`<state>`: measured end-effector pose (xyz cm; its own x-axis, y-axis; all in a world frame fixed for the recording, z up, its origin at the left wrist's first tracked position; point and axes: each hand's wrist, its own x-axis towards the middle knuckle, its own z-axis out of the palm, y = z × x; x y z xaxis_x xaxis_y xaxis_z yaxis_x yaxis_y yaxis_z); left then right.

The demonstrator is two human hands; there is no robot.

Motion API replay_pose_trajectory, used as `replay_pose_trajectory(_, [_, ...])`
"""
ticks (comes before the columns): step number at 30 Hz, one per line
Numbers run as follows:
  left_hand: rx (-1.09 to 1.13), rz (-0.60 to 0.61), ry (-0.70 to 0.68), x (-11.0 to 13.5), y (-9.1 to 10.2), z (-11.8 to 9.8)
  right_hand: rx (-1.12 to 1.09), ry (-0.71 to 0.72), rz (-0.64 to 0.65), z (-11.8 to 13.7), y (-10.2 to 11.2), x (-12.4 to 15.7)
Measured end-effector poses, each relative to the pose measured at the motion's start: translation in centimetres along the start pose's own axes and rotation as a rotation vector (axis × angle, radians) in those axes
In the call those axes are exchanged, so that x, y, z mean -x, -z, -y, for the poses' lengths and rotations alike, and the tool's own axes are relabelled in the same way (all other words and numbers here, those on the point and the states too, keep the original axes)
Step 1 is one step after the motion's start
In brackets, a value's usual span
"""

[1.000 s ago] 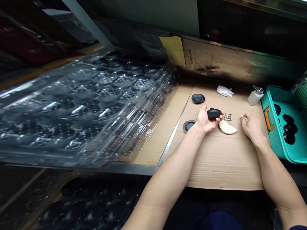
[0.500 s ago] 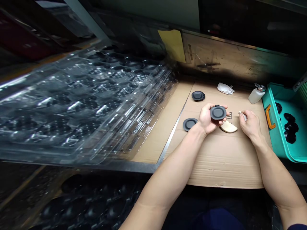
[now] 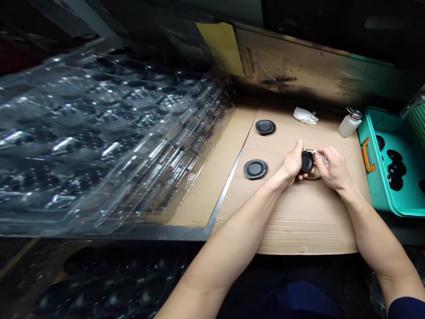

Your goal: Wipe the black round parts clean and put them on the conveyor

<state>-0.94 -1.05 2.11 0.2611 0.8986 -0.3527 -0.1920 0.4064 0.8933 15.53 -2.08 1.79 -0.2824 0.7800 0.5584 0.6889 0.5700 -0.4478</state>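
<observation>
My left hand (image 3: pixel 292 162) is closed around a small black oval plastic lid (image 3: pixel 307 162), which it holds tilted above the cardboard. My right hand (image 3: pixel 334 166) pinches a whitish cloth (image 3: pixel 323 159) against the edge of that lid. Below the hands lies a pale half-round pad (image 3: pixel 314 174), mostly covered. To the left, two similar black lids rest flat on the cardboard, a nearer one (image 3: pixel 255 169) and a farther one (image 3: pixel 265 127).
Stacked clear plastic trays (image 3: pixel 109 133) fill the left side. Toward the back are a crumpled white cloth (image 3: pixel 305 115) and a white pump bottle (image 3: pixel 349 124). A teal bin (image 3: pixel 381 195) with an orange handle (image 3: pixel 368 155) holds several black parts at right.
My right hand has moved left and brought the cloth to the lid. My left hand has turned the lid to a steeper tilt. The camera view has shifted slightly.
</observation>
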Motion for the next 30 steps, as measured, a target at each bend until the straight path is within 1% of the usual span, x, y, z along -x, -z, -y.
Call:
replay_pose_trajectory(2, [-0.051, -0.012, -0.007, 0.0, -0.1, 0.2, 0.010, 0.025, 0.031, 0.0, -0.2, 0.2])
replay_pose_trajectory(4, [-0.111, -0.025, -0.008, 0.0, -0.1, 0.2, 0.045, 0.019, 0.065, -0.1, -0.3, 0.3])
replay_pose_trajectory(9, [-0.294, -0.063, -0.007, 0.2, -0.4, 0.3, 0.223, -0.008, 0.180, 0.2, -0.1, 0.1])
replay_pose_trajectory(12, [-0.387, -0.087, -0.005, 0.2, -0.5, 0.2, 0.276, -0.003, 0.202, 0.5, -0.2, -0.3])
replay_pose_trajectory(15, [-0.409, -0.071, -0.026, 0.2, -0.4, 0.2, 0.270, -0.015, 0.211, 0.5, -0.1, -0.5])
replay_pose_trajectory(19, [-0.432, -0.048, -0.084, 0.7, -0.5, -0.1, 0.237, -0.032, 0.277, 0.1, 0.4, -0.5])
replay_pose_trajectory(22, [-0.463, -0.028, -0.108, 1.2, -0.6, -0.4, 0.229, -0.035, 0.291, 0.2, 0.9, -0.6])
replay_pose_trajectory(24, [-0.478, -0.014, -0.129, 1.3, -0.6, -0.5, 0.248, -0.033, 0.294, 0.5, 1.1, -0.7])
replay_pose_trajectory(28, [-0.508, 0.011, -0.177, 1.0, -0.5, -0.1, 0.324, -0.044, 0.345, 1.2, 1.5, -0.9])
replay_pose_trajectory(30, [-0.513, 0.023, -0.195, 0.8, -0.4, 0.1, 0.347, -0.045, 0.344, 1.4, 1.6, -0.9])
